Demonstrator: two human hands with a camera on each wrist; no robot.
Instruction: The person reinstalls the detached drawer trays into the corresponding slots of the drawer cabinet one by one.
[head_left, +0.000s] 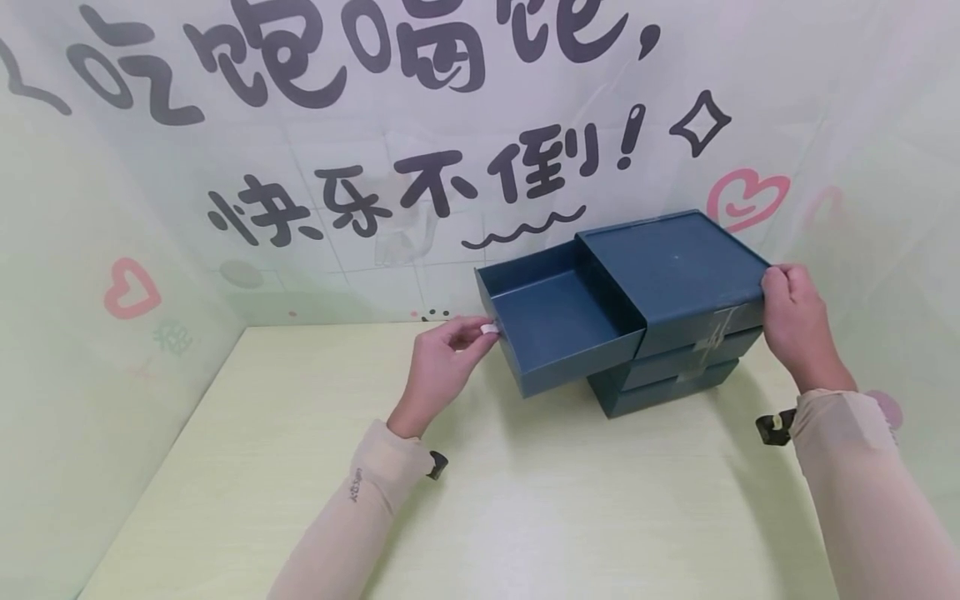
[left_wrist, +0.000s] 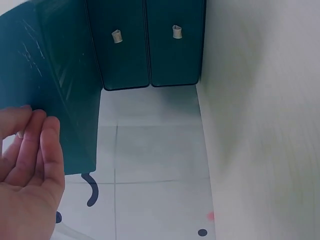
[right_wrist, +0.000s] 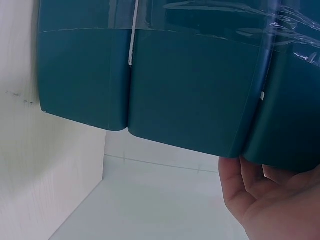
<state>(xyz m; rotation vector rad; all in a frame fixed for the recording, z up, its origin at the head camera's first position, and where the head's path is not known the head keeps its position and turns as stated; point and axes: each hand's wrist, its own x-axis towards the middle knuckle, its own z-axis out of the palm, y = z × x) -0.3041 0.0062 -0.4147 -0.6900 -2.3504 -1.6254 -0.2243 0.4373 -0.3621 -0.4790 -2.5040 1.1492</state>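
A dark blue-green drawer cabinet (head_left: 675, 258) of three stacked units stands on the table, its top drawer (head_left: 551, 321) pulled far out to the left with a bare inner floor. At the drawer's front, my left hand (head_left: 438, 367) pinches a small white pull tab (head_left: 489, 328). In the left wrist view, the left fingers (left_wrist: 32, 145) are bunched against the drawer front, and the tab is hidden. My right hand (head_left: 802, 329) grips the cabinet's upper right edge. The right wrist view shows its fingers (right_wrist: 232, 182) curled against the back edge.
Both lower drawers (left_wrist: 122, 60) are closed, each with a pale loop tab (left_wrist: 177, 32). Clear tape (head_left: 705, 343) runs down the cabinet's near side. Behind the pale table (head_left: 300, 467) hangs a white printed sheet (head_left: 360, 275) with dark lettering; pale sheets also flank both sides.
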